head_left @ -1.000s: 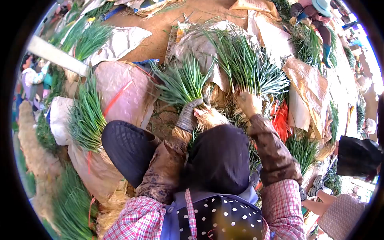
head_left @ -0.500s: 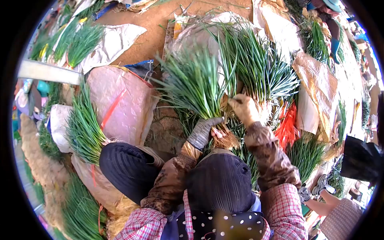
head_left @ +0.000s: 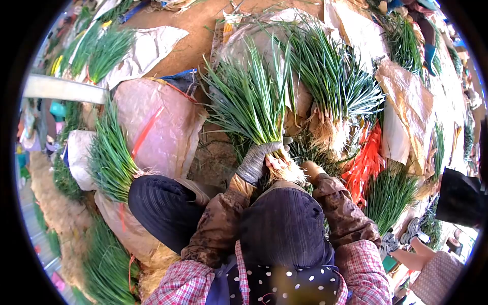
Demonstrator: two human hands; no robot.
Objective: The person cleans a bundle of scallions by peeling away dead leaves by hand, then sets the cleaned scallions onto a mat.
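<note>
A bunch of spring onions (head_left: 259, 114) stands in front of me, green leaves pointing away and pale bulbs and roots toward my knee. My left hand (head_left: 258, 158), in a grey glove, is closed around the bunch just above its bulbs. My right hand (head_left: 313, 171) is low beside the roots on the right; its fingers are mostly hidden, so its grip does not show. Beyond it, a larger heap of spring onions (head_left: 330, 81) lies with its roots toward me. A bundle of red plastic strips (head_left: 364, 165) hangs to the right of that hand.
A pink wrapped block (head_left: 157, 122) stands to my left, with a tied bunch of spring onions (head_left: 113, 160) beside it. More greens (head_left: 389, 198) lie at the right. Brown wrapping paper (head_left: 404, 109) is behind them. Another person's legs (head_left: 419, 254) show at the lower right.
My right hand has moved down and toward me, from beside the stems to the roots. The bunch in my left hand has tilted slightly, and its bulbs show more clearly.
</note>
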